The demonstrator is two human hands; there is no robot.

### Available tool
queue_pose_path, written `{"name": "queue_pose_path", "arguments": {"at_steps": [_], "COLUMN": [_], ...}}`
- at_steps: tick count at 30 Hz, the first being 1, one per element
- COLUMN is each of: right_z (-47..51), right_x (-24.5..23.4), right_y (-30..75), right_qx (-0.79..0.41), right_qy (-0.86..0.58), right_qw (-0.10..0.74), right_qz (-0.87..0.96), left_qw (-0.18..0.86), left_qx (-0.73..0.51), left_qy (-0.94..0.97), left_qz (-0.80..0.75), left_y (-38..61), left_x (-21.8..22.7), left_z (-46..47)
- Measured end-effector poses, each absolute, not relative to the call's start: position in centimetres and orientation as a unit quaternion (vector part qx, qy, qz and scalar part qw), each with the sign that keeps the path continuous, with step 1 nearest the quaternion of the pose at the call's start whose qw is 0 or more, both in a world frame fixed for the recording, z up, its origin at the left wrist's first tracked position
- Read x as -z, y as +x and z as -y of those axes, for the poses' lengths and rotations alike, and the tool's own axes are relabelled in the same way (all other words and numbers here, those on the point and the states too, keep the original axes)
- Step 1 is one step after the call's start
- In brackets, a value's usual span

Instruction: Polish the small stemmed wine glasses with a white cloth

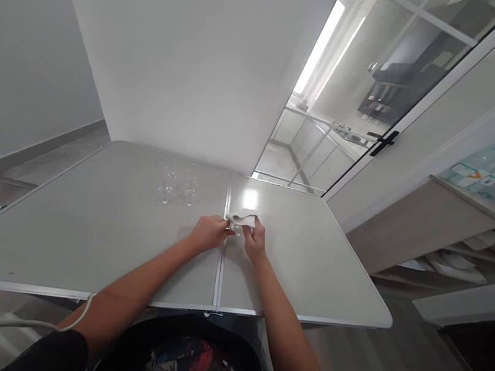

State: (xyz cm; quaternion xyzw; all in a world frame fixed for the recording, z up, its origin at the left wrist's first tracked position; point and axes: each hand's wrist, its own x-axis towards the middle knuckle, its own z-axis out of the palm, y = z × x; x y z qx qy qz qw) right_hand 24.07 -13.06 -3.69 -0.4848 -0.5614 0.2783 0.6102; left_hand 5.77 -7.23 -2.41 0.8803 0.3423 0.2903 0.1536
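Over the table's centre seam, my left hand (209, 233) is closed on a small clear object (237, 230), like glass or plastic, mostly hidden by the fingers. My right hand (256, 242) pinches a folded white tissue or cloth (248, 220), which has a dark patch near its left end. The tissue lies over the clear object and reaches across to my left fingers. Farther back on the left half stand or lie several transparent pieces (167, 189), faint against the grey top; their exact kind cannot be made out.
The folding table (82, 235) has a metal edge and a centre seam. A white wall (178, 57) and a glass door (330, 98) rise behind it. At right, plastic bottles (478, 167) stand on a wooden shelf (437, 220). A pale cable (22, 323) crosses my left arm.
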Motion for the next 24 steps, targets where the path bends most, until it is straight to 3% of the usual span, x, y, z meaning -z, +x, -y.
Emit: {"name": "queue_pose_path", "arguments": {"at_steps": [3, 7, 10, 13, 17, 21, 24], "right_z": [13.2, 13.2, 13.1, 13.2, 13.7, 13.8, 13.6], "right_x": [2.8, 2.1, 2.0, 2.0, 1.4, 1.3, 2.2], "right_y": [24.2, 24.3, 23.5, 22.2, 21.1, 21.6, 22.4], "right_qx": [-0.422, -0.547, -0.561, -0.519, -0.39, -0.246, -0.227], "right_qy": [-0.427, -0.343, -0.315, -0.32, -0.378, -0.434, -0.474], "right_qw": [0.668, 0.693, 0.701, 0.707, 0.683, 0.586, 0.545], "right_qz": [0.439, 0.319, 0.307, 0.359, 0.488, 0.639, 0.653], "left_qw": [0.18, 0.356, 0.487, 0.54, 0.505, 0.36, 0.266], "left_qx": [-0.306, -0.386, -0.424, -0.451, -0.462, -0.423, -0.381], "left_qy": [0.883, 0.794, 0.692, 0.616, 0.606, 0.724, 0.796], "left_qz": [-0.307, -0.308, -0.323, -0.354, -0.405, -0.409, -0.389], "left_y": [5.5, 5.9, 6.6, 6.9, 6.5, 6.3, 6.5], "left_x": [2.2, 1.9, 1.9, 2.2, 2.6, 2.6, 2.6], "left_z": [7.2, 7.3, 7.3, 6.9, 6.3, 6.7, 7.3]}}
